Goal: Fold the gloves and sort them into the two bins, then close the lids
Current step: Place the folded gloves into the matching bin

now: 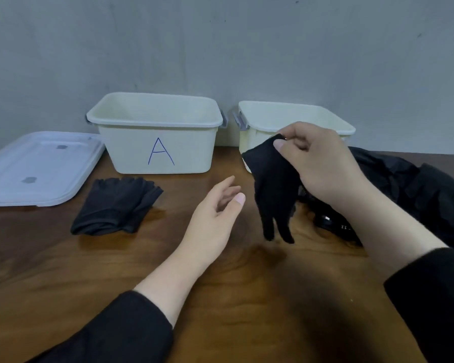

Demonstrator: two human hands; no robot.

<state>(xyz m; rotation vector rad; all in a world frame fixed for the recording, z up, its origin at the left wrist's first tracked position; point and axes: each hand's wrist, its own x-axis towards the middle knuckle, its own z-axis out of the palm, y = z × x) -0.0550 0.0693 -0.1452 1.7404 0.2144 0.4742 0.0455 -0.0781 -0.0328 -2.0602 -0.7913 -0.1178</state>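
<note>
The surface (pixel 220 297) carries bin A (pixel 155 153), the second bin (pixel 260 119) and a lid (pixel 37 166); both bins stand open. Step: folding. The right hand (pixel 323 166) pinches a glove (pixel 273 189) by its cuff, fingers dangling. The left hand (pixel 215 210) hovers, fingers relaxed, holding nothing; next it likely takes the dangling fingers. Legible marking: "A".

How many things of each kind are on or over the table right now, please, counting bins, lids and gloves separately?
Bins: 2, bin A and the right bin.
Lids: 1, the lid, flat left of bin A.
Gloves I can tell apart: 2, the folded glove and the held glove; the black pile cannot be counted.
Total: 5, plus the pile.
</note>
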